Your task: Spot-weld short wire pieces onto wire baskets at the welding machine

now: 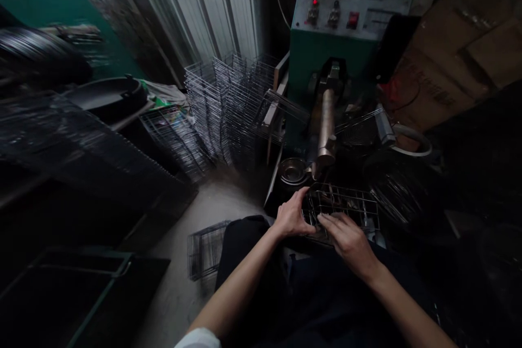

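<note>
A wire basket frame (354,202) lies in front of the welding-type machine (326,54), just above my lap. My left hand (292,216) is at the frame's left end, thumb and fingers curved around its wires. My right hand (346,236) touches the near side of the frame, its fingers together over the wires. Right behind the frame, the machine's copper-coloured cylinder (326,128) points down toward it. A small round metal dish (293,170) sits just beyond my left hand. The wires between my hands are dark and partly hidden.
Tall stacks of wire baskets (228,109) stand left of the machine. Another wire basket (206,250) is on the floor by my left leg. Cardboard boxes (440,76) are at the right, and a dark round pan (106,95) sits at the left.
</note>
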